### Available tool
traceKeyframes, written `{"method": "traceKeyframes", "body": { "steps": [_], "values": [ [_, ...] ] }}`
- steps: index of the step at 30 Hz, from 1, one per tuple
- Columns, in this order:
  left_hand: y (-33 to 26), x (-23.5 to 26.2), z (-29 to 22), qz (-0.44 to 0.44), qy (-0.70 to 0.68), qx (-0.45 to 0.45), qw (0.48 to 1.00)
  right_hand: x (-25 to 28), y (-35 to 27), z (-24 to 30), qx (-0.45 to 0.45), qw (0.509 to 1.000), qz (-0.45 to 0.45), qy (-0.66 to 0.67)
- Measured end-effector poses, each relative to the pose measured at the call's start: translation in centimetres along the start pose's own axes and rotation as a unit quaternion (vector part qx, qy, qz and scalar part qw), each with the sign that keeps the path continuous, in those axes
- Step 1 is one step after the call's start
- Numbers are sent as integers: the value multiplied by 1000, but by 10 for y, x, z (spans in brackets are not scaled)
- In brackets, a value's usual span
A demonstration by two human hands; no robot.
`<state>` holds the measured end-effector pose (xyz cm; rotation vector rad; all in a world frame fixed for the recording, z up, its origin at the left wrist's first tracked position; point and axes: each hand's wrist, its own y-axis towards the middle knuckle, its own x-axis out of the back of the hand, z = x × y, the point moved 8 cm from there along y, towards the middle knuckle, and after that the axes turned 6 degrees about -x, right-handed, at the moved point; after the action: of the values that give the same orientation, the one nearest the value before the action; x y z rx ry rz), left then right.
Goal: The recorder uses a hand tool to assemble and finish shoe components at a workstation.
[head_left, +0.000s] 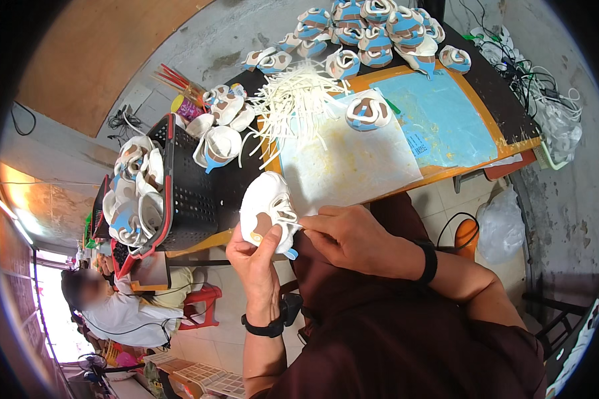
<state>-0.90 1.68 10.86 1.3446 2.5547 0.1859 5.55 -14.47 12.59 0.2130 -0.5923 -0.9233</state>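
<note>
My left hand [256, 266] holds a white shoe upper [267, 207] from below, thumb on its brown patch, near the front edge of the table. My right hand [353, 236] pinches the upper's right edge, by a thin white strip and a small blue tab. A loose pile of white strips [293, 106] lies on the table beyond it. One finished white, brown and blue upper [368, 111] rests on a white sheet [353, 166].
A black and red basket [186, 193] at the left holds several uppers. Many more uppers [373, 33] are heaped at the table's far edge. A blue mat [439, 120] covers the right side. Cables [546, 100] lie at the far right. A person [126, 306] sits at lower left.
</note>
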Motion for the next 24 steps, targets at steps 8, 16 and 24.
{"method": "traceKeyframes", "body": {
  "steps": [8, 16, 24],
  "values": [
    [-1, -5, 6, 15, -16, 12, 1000, -1, -1, -4, -2, 999, 7, -37],
    [-3, -11, 2, 13, 12, 6, 1000, -4, -1, -11, -1, 1000, -18, -8],
    [-6, -17, -16, 12, 138, -78, 987, 3, 4, -7, 29, 1000, -1, -8]
  ]
}}
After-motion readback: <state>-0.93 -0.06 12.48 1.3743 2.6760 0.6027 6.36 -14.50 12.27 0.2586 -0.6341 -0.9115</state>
